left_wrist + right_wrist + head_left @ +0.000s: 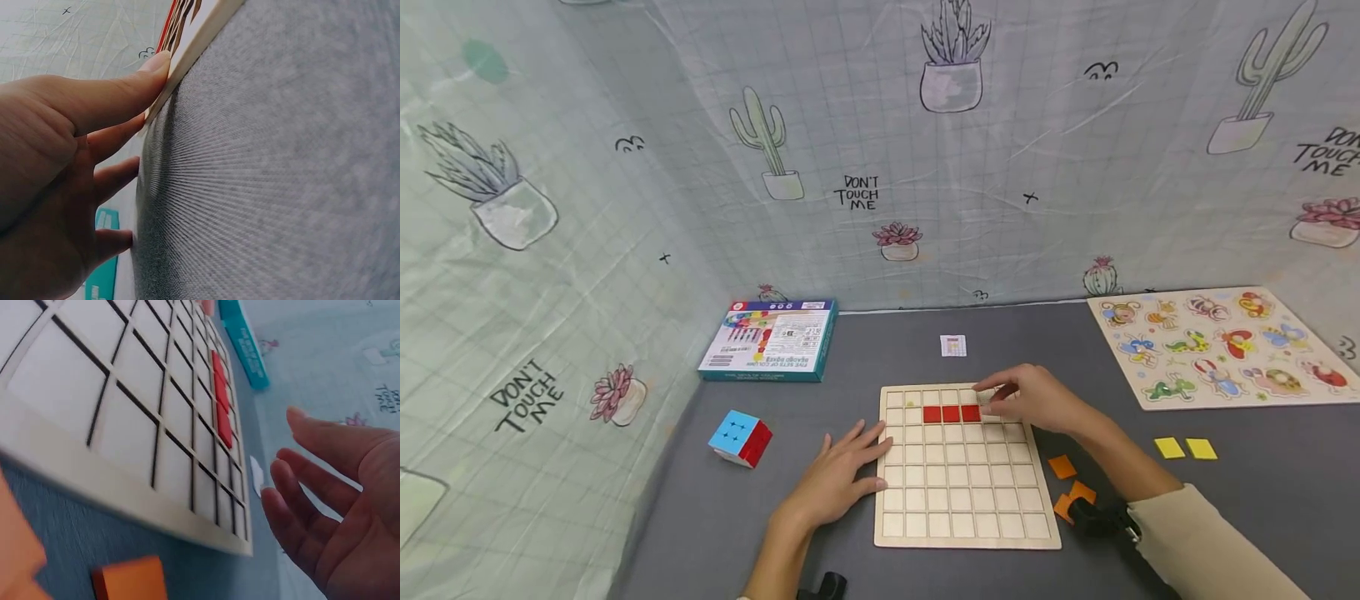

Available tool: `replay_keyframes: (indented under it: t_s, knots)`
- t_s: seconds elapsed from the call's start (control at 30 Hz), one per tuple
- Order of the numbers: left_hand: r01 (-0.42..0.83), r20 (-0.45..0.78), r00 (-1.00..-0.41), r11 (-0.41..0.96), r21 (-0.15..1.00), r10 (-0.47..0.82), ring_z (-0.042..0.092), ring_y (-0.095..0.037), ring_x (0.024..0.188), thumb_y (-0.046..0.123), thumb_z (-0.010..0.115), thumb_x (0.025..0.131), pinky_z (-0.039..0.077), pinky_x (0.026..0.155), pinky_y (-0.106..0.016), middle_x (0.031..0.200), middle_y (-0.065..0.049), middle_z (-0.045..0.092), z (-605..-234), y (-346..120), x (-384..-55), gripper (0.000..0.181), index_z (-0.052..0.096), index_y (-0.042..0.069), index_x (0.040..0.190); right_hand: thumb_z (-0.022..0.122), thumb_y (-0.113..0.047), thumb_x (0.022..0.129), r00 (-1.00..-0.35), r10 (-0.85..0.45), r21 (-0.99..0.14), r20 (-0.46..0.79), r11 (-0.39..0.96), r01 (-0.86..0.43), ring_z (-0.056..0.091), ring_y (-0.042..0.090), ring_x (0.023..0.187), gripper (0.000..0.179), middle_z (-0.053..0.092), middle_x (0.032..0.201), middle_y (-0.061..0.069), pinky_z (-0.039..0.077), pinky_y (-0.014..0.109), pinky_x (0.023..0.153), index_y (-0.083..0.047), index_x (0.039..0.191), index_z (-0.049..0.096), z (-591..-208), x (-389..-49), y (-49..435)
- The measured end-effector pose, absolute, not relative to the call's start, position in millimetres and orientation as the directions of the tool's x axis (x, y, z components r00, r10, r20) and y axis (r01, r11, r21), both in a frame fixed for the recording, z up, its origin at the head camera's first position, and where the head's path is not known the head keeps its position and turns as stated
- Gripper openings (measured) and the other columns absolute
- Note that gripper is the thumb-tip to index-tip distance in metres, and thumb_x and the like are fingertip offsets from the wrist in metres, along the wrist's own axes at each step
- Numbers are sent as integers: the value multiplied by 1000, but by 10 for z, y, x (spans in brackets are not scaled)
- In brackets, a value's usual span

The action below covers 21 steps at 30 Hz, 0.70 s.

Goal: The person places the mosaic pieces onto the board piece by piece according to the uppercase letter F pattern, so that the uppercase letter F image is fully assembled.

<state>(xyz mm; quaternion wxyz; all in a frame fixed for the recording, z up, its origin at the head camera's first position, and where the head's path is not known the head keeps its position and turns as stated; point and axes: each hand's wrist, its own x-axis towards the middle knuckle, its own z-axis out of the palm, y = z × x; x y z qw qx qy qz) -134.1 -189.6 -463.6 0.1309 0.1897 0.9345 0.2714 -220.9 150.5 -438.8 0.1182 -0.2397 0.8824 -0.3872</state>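
Grid board (962, 477): pale wood; 3 red tiles (951, 414) in row.

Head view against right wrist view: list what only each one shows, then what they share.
Only the head view shows the blue-topped cube, the puzzle board with animal pictures and the two yellow tiles. Only the right wrist view shows the palm of the right hand. Both show that hand, the grid board, three red tiles, orange tiles and the teal-edged box.

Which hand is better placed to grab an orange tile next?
Likely the right hand: the orange tiles lie on its side of the board, while the left hand touches the left edge.
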Motion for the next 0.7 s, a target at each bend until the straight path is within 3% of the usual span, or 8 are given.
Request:
replay_keyframes:
  t_s: [0.27,0.47,0.7]
  knots:
    - [269,-154,-896,787,555,415,23,-37,159,28,72,94,8,118,-80,168,-1,35,-4649,-1893,-1348,61,52,19,151,75,-23,93,-876,-474,-714,90,582,-388,68,29,109,43,73,129,9,59,26,84,-13,134,68,-4156,-2009,1872]
    - [265,-157,-898,790,553,411,23,-36,159,29,72,94,9,118,-80,168,-1,35,-4650,-1891,-1350,61,52,19,151,76,-26,93,-888,-433,-692,153,594,-409,67,14,107,44,75,125,4,58,24,81,-17,135,68,-4173,-1769,2111]
    - [274,-154,-897,794,542,414,22,-36,160,30,71,95,8,118,-80,168,0,34,-4671,-1895,-1339,62,51,20,152,79,-22,88,-852,-477,-660,217,571,-488,62,-6,100,29,77,120,1,54,20,76,-18,117,78,-4489,-1531,2327]
